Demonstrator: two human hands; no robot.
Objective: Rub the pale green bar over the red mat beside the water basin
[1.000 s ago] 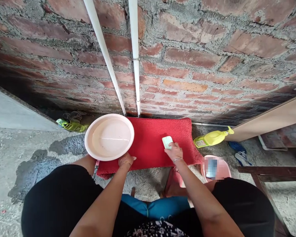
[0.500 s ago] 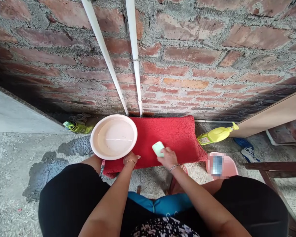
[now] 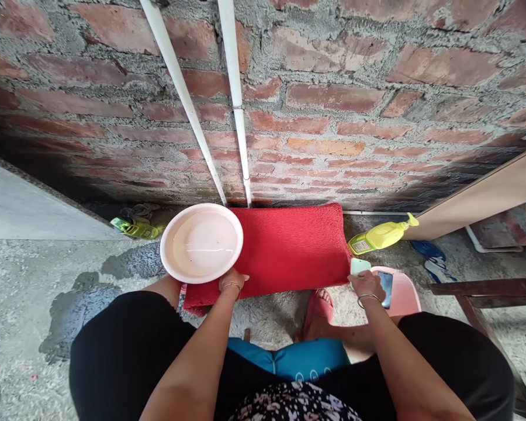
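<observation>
My right hand (image 3: 369, 286) is closed on a pale green, rounded rectangular piece (image 3: 360, 266); its exact kind I cannot make out. It holds this just past the right end of the red mat (image 3: 293, 248), beside a pink container (image 3: 408, 292) with a phone (image 3: 384, 290) in it. At the near rim of a pale pink basin (image 3: 201, 278), my left hand (image 3: 231, 280) grips with its thumb sticking out to the right, the other fingers mostly hidden. Shallow clear water lies in the basin, which rests over the mat's left end.
A yellow pump bottle (image 3: 379, 237) leans beyond the mat's right end. Another green bottle (image 3: 140, 228) lies behind the basin at left. Two white pipes (image 3: 241, 128) run down the brick wall (image 3: 333, 96). At right are a wooden frame (image 3: 486, 287) and a blue-and-white shoe (image 3: 438, 269).
My right hand has carried the pale green piece from over the middle of the mat rightward to the pink container. My left hand and the basin stay in place.
</observation>
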